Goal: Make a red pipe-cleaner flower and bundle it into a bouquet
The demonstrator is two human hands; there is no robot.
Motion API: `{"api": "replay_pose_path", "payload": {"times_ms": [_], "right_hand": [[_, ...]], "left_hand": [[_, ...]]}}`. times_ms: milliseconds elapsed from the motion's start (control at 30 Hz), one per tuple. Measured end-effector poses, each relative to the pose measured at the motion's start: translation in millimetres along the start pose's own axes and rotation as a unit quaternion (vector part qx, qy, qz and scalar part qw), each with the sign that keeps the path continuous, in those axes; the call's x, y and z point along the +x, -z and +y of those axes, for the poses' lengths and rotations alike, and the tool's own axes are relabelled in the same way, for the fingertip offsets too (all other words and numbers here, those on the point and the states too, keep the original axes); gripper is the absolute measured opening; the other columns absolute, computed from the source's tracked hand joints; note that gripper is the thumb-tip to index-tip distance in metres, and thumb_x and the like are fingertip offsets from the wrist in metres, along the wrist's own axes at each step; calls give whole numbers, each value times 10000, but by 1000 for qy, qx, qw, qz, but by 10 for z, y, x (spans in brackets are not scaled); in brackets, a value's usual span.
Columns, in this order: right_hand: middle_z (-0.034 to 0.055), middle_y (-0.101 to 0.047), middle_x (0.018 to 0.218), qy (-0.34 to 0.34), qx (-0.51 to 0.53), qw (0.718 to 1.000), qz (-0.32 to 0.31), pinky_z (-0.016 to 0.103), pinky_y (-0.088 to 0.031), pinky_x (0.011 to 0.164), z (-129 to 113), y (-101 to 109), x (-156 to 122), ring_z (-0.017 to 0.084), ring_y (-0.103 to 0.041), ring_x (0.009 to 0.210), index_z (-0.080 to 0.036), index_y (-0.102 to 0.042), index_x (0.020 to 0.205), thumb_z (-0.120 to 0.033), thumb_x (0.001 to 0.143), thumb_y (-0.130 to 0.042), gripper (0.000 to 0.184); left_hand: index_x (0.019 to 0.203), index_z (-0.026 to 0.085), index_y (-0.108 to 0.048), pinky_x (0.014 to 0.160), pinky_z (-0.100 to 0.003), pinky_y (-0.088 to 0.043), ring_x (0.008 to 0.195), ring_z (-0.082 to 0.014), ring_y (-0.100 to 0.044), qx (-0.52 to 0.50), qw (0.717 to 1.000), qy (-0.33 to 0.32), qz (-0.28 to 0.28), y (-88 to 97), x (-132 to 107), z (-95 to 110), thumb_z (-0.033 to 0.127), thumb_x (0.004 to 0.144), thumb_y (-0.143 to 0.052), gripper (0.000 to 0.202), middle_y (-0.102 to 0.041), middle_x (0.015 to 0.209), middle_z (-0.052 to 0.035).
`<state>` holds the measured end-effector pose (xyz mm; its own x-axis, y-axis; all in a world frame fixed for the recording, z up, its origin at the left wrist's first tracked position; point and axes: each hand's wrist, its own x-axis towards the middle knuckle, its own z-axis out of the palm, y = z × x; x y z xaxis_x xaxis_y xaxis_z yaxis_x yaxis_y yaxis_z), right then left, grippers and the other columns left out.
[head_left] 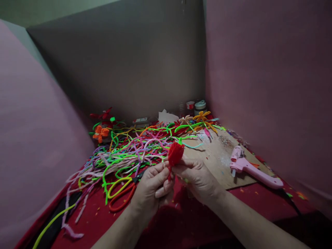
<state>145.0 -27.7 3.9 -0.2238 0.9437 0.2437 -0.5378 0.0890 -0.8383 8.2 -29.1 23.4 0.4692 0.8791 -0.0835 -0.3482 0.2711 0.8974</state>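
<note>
Between my hands, above the front of the table, is a red fuzzy pipe-cleaner flower with a bit of bright green at its top. My left hand pinches its lower end, where a red strand hangs down. The fingers of my right hand close on its right side, just under the red bloom. Some green shows under the right fingers, too blurred to make out. Beside my left hand lie scissors with one yellow and one red handle loop; their blades are partly hidden.
Many coloured pipe cleaners are heaped left of centre. A pink glue gun rests on a brown board at the right. An orange flower, a yellow-orange flower and a lidded jar stand farther back. Pink panels flank the table.
</note>
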Motion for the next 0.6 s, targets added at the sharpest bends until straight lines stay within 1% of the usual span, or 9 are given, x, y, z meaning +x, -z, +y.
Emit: {"api": "replay_pose_path", "payload": {"times_ms": [100, 200, 233, 300, 367, 400, 433, 500, 600], "right_hand": [[21, -649, 754, -41, 35, 998, -15, 299, -466, 683, 9, -9, -13, 145, -579, 686, -201, -727, 806, -251, 722, -667, 114], [20, -640, 685, -41, 30, 999, -6, 298, -463, 664, 10, -16, -16, 156, -580, 678, -190, -727, 790, -267, 707, -682, 121], [29, -647, 710, -34, 26, 999, 6, 306, -462, 679, 13, -16, -11, 166, -584, 709, -186, -728, 789, -281, 704, -686, 135], [47, -659, 797, -12, 18, 999, 37, 328, -452, 741, 23, -17, 9, 189, -581, 804, -185, -732, 799, -305, 702, -687, 160], [49, -657, 868, 14, 3, 998, 59, 345, -425, 814, 29, -20, 37, 199, -561, 886, -200, -736, 819, -310, 709, -681, 166], [44, -654, 886, 27, -8, 998, 65, 351, -409, 845, 26, -23, 53, 198, -552, 908, -212, -736, 835, -309, 716, -676, 166], [37, -653, 896, 38, -21, 997, 63, 356, -393, 871, 19, -27, 68, 195, -544, 920, -224, -735, 856, -306, 727, -667, 167], [25, -657, 898, 57, -52, 996, 44, 366, -373, 901, -6, -43, 95, 190, -538, 928, -246, -728, 894, -301, 757, -640, 173], [16, -660, 883, 88, -97, 991, 5, 360, -377, 898, -62, -90, 128, 180, -541, 902, -261, -726, 904, -294, 785, -611, 168]], "left_hand": [[661, 139, -515, 246, -109, -225, 266, 10, -77, -75, 990, 51, -105, 113, 51, -46, 324, 785, -591, 235, -296, 373, 112], [675, 141, -516, 230, -118, -228, 266, 11, -68, -58, 988, 71, -123, 166, 82, -36, 339, 788, -583, 238, -315, 393, 109], [681, 141, -520, 236, -128, -247, 259, 7, -108, -18, 992, 63, -108, 161, 86, -13, 356, 794, -573, 249, -345, 406, 99], [695, 135, -541, 309, -155, -346, 290, -23, -298, 110, 992, 14, -54, 126, 84, 63, 373, 803, -563, 262, -440, 454, 59], [753, 129, -586, 491, -175, -445, 490, -70, -511, 245, 966, -79, 31, 72, 69, 171, 338, 786, -598, 211, -554, 582, 10], [820, 138, -608, 578, -182, -458, 601, -88, -552, 287, 946, -128, 75, 45, 59, 231, 314, 765, -627, 185, -587, 658, 0], [891, 154, -615, 634, -188, -456, 678, -98, -564, 306, 931, -167, 108, 19, 48, 292, 300, 749, -645, 205, -610, 730, -4], [987, 187, -611, 666, -193, -446, 716, -100, -557, 309, 920, -200, 138, -26, 29, 413, 295, 740, -654, 273, -628, 815, -5], [1007, 197, -628, 625, -190, -432, 675, -90, -548, 277, 939, -167, 113, -72, 26, 581, 291, 731, -665, 294, -641, 847, -13]]}}
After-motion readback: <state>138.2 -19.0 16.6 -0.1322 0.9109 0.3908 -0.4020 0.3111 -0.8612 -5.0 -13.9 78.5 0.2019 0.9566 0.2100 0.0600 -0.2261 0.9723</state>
